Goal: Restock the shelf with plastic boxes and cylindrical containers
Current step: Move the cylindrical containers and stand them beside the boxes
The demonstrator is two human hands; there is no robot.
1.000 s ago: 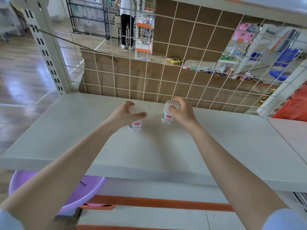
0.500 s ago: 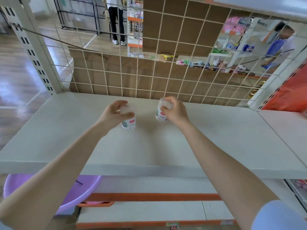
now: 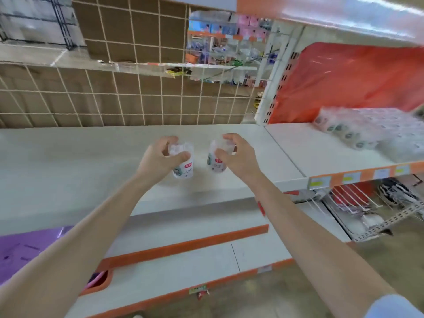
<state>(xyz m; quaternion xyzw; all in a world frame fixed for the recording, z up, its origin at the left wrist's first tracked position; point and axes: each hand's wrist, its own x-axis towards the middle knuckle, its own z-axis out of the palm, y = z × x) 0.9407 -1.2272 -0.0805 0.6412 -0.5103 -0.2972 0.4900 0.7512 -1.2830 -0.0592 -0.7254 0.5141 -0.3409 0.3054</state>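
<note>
White shelf, wire-grid back; left hand gripping left container, right hand gripping right container.

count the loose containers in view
2. Left container in the left hand, right container in the right hand, both at the shelf. The blurred pack at right may hold more.

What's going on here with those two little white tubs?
A person is stocking a shop shelf. The left hand grips one small white container by its top; the right hand grips a second container, slightly tilted. The two are side by side, apart, low over that shelf; whether they touch it is unclear. Blurred wrapped packs lie on the neighbouring shelf.
</note>
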